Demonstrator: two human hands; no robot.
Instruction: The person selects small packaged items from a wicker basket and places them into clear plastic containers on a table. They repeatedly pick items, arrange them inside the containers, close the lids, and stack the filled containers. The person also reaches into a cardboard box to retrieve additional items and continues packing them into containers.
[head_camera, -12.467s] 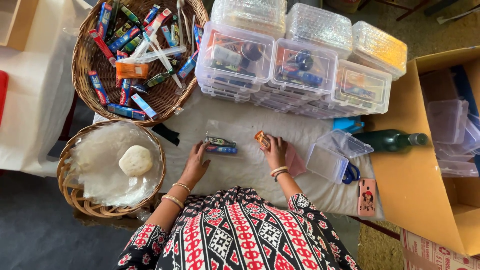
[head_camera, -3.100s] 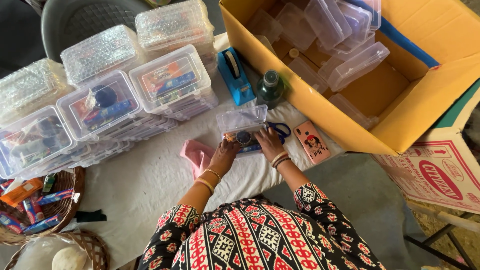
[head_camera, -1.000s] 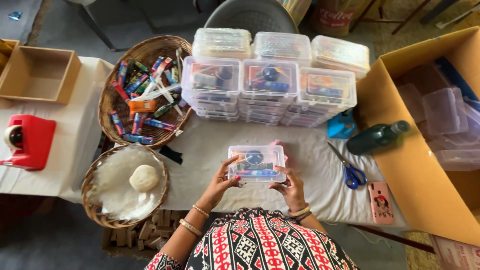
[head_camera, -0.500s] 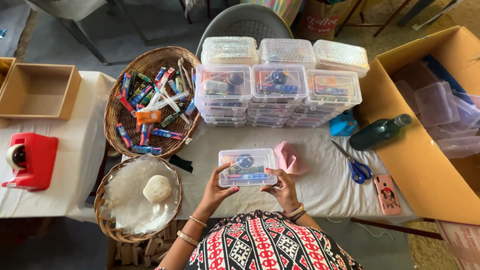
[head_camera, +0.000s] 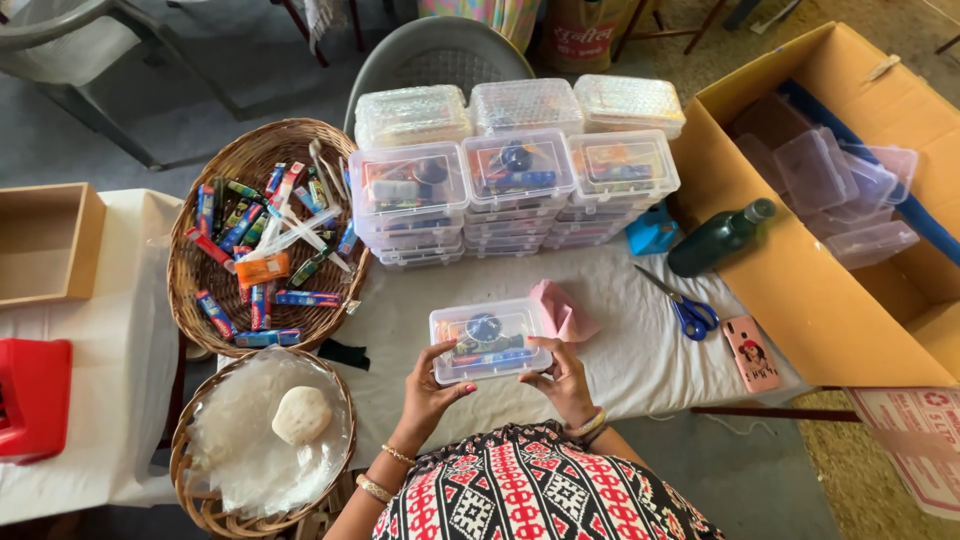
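Both hands grip one clear plastic box (head_camera: 490, 341) above the table's (head_camera: 640, 350) front edge: left hand (head_camera: 428, 385) and right hand (head_camera: 566, 380) clamped on opposite ends, keeping the filled box level.

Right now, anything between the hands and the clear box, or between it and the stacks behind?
No. Both hands, left and right, already hold the box. Bare cloth lies between it and the stacks; the pink cloth sits just right of it.

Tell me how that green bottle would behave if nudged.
The green bottle lies on its side against the cardboard box, so it would probably roll. It looks like glass, likely heavy and breakable. The scissors nearby might stop it.
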